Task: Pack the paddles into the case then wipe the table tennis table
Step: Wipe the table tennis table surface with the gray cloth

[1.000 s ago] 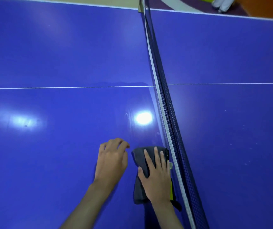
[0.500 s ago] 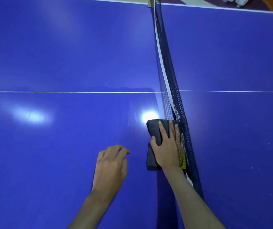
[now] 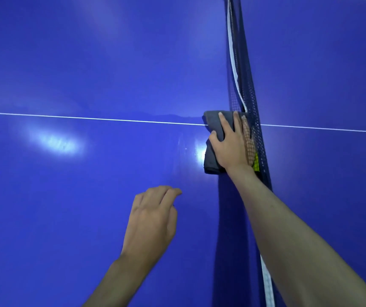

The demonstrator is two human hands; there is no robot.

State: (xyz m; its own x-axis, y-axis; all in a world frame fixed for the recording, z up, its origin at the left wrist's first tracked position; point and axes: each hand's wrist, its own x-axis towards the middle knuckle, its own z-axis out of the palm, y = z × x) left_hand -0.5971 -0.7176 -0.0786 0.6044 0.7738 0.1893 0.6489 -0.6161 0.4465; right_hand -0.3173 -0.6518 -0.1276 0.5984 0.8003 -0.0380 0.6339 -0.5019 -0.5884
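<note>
A folded grey cloth is pressed flat against the blue surface just beside the net, where it lies across the white centre line. It is kept folded into a thick pad, probably so that even pressure can be spread under the palm and the strip along the foot of the net can be reached. A patch of yellow is seen through the mesh at the cloth's near corner; what it belongs to cannot be told.

The right hand is laid on top of the cloth with its fingers straight and spread forward, nothing being gripped; the outer fingers are veiled by the mesh of the net, which is touched along that side. The right forearm is stretched well forward and runs alongside the net.

The left hand is held low over the bare surface, well apart from the cloth, with fingers loosely curled and nothing held; it is judged to serve as a brace or counterweight while the reach is made. Contact with the surface cannot be confirmed.

No paddles and no case are in view, so the wiping part is judged to be in hand.
</note>
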